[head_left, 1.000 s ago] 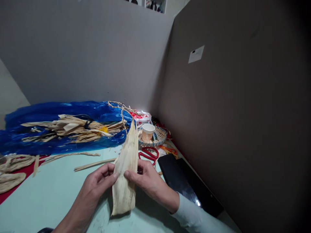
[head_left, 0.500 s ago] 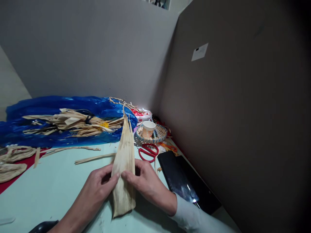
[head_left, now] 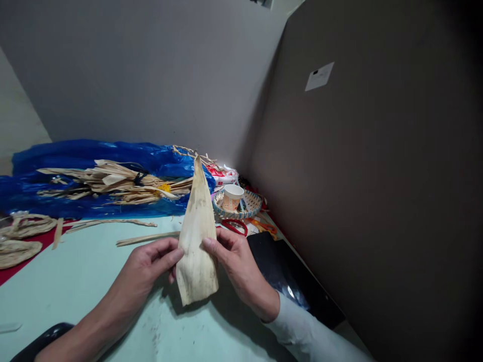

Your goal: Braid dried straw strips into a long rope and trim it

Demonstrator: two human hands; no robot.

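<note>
A long, pale dried corn husk (head_left: 198, 236) stands tilted in front of me, its pointed tip up and its wide cut end down. My left hand (head_left: 154, 261) pinches its left edge, thumb in front and fingers partly behind. On the right edge, my right hand (head_left: 241, 266) grips it the same way, with the thumb pressed on the front face. The fingers behind the husk are mostly hidden. Just beyond my right hand lie red-handled scissors (head_left: 234, 226), partly covered by it. A thin rolled strip (head_left: 147, 238) rests on the table left of the husk.
A blue plastic bag (head_left: 90, 151) with bundled dried husks (head_left: 113, 181) lies along the back wall. A woven basket (head_left: 252, 205) holds a paper cup (head_left: 233, 196). A dark flat phone-like object (head_left: 269, 261) lies at right. Braided coils (head_left: 18, 251) sit at far left.
Both hands have lifted the husk slightly, and its front now shows wider and flatter. My hands have moved a little farther apart, each toward an edge. The view has shifted slightly.
</note>
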